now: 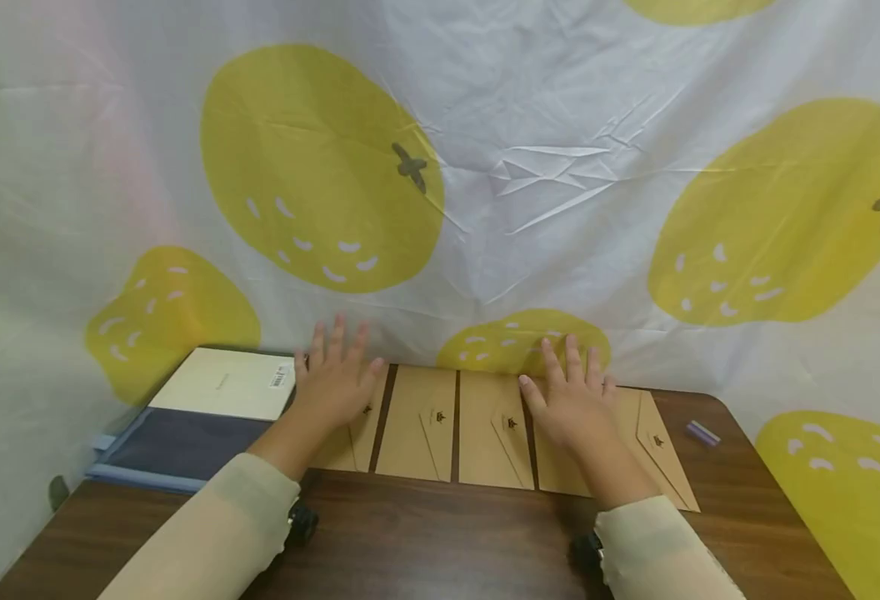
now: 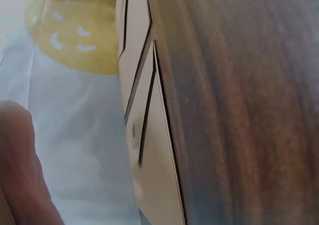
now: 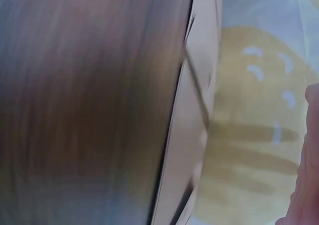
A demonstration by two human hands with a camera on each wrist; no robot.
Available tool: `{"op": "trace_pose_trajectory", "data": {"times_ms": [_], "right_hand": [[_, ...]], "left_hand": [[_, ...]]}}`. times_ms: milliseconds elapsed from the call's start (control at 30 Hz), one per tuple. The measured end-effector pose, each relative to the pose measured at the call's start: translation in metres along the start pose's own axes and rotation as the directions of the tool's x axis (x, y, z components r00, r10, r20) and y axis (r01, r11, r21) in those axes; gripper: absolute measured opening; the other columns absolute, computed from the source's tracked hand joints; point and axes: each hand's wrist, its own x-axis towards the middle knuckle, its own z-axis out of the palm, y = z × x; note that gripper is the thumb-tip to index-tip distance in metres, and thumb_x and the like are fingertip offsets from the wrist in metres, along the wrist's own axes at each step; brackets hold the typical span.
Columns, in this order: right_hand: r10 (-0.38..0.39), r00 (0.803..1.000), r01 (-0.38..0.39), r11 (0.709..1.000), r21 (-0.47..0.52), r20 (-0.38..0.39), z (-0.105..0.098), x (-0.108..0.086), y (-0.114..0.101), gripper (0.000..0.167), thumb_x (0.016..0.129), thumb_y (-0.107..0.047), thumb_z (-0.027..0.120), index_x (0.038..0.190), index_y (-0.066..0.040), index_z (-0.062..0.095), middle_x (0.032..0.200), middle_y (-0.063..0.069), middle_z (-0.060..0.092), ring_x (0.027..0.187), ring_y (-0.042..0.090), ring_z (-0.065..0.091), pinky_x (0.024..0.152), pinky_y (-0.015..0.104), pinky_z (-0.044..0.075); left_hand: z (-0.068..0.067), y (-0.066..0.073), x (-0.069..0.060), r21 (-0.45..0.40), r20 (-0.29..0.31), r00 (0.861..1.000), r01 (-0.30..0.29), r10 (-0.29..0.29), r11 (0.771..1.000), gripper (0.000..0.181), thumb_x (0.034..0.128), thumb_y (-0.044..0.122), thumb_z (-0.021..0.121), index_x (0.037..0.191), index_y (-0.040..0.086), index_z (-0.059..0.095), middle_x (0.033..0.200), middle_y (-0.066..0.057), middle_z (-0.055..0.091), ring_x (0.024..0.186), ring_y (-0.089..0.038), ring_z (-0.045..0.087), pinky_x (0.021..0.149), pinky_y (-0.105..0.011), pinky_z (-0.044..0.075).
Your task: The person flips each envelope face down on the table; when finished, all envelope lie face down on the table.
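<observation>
Several tan kraft envelopes (image 1: 417, 425) lie side by side in a row along the back of the table, each with a pointed flap and a small dark crown mark. My left hand (image 1: 337, 383) is spread over the left part of the row, partly covering one envelope (image 2: 159, 170). Fingers splayed, my right hand (image 1: 571, 404) extends over the right part and hides much of an envelope (image 1: 558, 471) there. Both hands hold nothing. In the wrist views, a gap shows between each hand and the envelopes.
Left of the row lie a cream booklet (image 1: 218, 383) with a barcode label and a dark blue pouch (image 1: 185, 446) with lighter blue edging. A small purple-and-white block (image 1: 702, 432) sits at the right. Behind the wooden table (image 1: 425, 533) hangs a white curtain (image 1: 530, 258) with yellow fruit shapes.
</observation>
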Motion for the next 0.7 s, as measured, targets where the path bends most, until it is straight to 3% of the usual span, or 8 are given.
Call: {"op": "trace_pose_trajectory", "data": {"times_ms": [267,400,533,633,700], "right_hand": [[-0.052,0.998,0.054,0.995,0.079,-0.035,0.011,-0.009,-0.038,0.078,0.109,-0.071,0.023,0.174,-0.033,0.002,0.183,0.009,-0.009,0.167,0.048,-0.005,0.126,0.082,0.008],[-0.076,0.995,0.081,0.994,0.078,-0.065,0.015,-0.012,-0.057,0.077,0.109,-0.069,0.026,0.174,-0.031,0.008,0.183,0.008,0.0,0.168,0.044,0.003,0.126,0.08,0.016],[-0.107,0.992,0.115,0.987,0.111,-0.073,0.017,-0.014,-0.077,0.074,0.111,-0.064,0.032,0.174,-0.029,0.014,0.183,0.008,0.005,0.167,0.044,0.011,0.125,0.079,0.023],[-0.152,0.986,0.162,0.974,0.157,-0.074,0.02,-0.015,-0.092,0.073,0.112,-0.058,0.038,0.174,-0.025,0.017,0.183,0.011,0.009,0.166,0.046,0.016,0.126,0.076,0.026],[-0.184,0.98,0.195,0.96,0.2,-0.075,0.022,-0.016,-0.101,0.073,0.112,-0.055,0.041,0.173,-0.021,0.018,0.182,0.012,0.012,0.166,0.045,0.018,0.129,0.071,0.026]], "left_hand": [[0.003,-0.007,-0.013,-0.175,0.037,0.999,-0.003,0.01,0.985,0.081,0.1082,0.071,0.013,0.174,0.025,0.0,0.181,-0.015,-0.013,0.166,-0.05,-0.011,0.125,-0.083,0.009],[0.002,-0.008,-0.02,-0.253,0.017,1.0,-0.001,0.005,0.968,0.082,0.1092,0.069,0.017,0.174,0.02,0.004,0.181,-0.019,-0.006,0.165,-0.054,-0.002,0.122,-0.085,0.014],[-0.001,-0.01,-0.026,-0.312,-0.007,1.0,-0.002,0.0,0.95,0.08,0.112,0.062,0.021,0.174,0.014,0.007,0.181,-0.022,0.001,0.165,-0.054,0.003,0.127,-0.079,0.012],[-0.003,-0.015,-0.03,-0.38,-0.008,0.999,0.026,-0.032,0.925,0.075,0.1143,0.055,0.024,0.173,0.01,0.011,0.179,-0.025,0.011,0.164,-0.054,0.011,0.13,-0.074,0.013],[-0.005,-0.017,-0.034,-0.457,0.004,0.999,0.05,-0.054,0.888,0.073,0.1153,0.052,0.024,0.172,0.006,0.014,0.177,-0.028,0.017,0.163,-0.053,0.016,0.131,-0.071,0.015]]}}
